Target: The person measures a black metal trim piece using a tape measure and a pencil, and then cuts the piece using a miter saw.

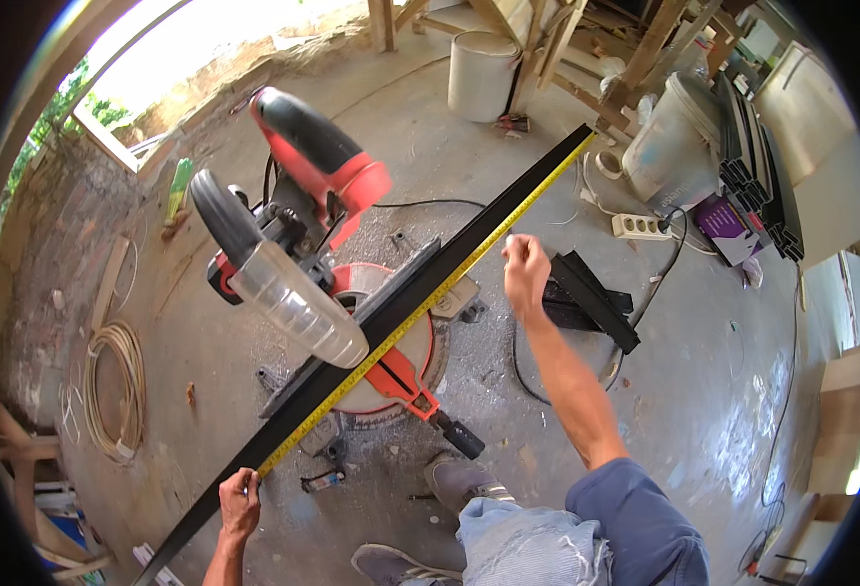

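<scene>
A long black metal profile lies diagonally across the red and black miter saw, whose clear blade guard rests close above it. Along the profile's near edge runs a yellow tape measure blade. My left hand is closed at the near-left end of the blade, pinching it against the profile. My right hand hovers just right of the profile, apart from it, fingers pinched together around a small pale object whose kind is not clear. Beneath the profile, the saw's red table arm and dark handle point toward my feet.
Short black profile offcuts lie right of the saw near a looping cable. Farther right stand a power strip, a grey bucket and stacked black profiles. A white bucket is at the back, a coiled hose at left.
</scene>
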The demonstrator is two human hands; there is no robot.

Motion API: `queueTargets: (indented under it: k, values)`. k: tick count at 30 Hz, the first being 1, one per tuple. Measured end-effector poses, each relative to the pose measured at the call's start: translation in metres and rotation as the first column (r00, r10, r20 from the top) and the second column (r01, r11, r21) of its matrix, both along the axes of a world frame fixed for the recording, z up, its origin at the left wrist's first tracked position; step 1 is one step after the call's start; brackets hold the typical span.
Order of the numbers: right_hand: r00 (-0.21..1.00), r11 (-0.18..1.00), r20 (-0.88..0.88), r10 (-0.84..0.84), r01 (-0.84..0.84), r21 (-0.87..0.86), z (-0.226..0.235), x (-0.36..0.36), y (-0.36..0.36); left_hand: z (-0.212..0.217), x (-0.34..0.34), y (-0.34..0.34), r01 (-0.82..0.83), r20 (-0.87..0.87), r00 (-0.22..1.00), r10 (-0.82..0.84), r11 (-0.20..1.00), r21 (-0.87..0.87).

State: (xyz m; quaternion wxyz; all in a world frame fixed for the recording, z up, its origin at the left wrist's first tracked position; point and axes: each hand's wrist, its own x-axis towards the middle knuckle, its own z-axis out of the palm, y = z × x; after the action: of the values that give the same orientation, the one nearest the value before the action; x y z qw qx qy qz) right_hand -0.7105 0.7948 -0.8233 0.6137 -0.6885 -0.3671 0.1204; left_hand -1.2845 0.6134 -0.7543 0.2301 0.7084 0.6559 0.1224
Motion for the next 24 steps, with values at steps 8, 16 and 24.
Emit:
queueTargets:
  k: [8, 16, 24]
  values:
    - [-0.363, 0.020, 0.339, 0.868, -0.656, -0.754, 0.008, -0.187, -0.243, 0.001, 0.000, 0.000, 0.006, -0.009, 1.000, -0.007, 0.998, -0.064]
    - [-0.506, 0.024, 0.344, 0.791, -0.536, -0.844, -0.025, -0.207, -0.261, -0.002, 0.002, -0.003, 0.008, 0.033, 0.999, -0.008, 1.000, 0.013]
    - [-0.226, -0.053, 0.146, 0.963, -0.693, -0.719, -0.007, -0.212, -0.243, 0.004, 0.006, 0.002, -0.008, -0.029, 1.000, 0.006, 0.999, -0.049]
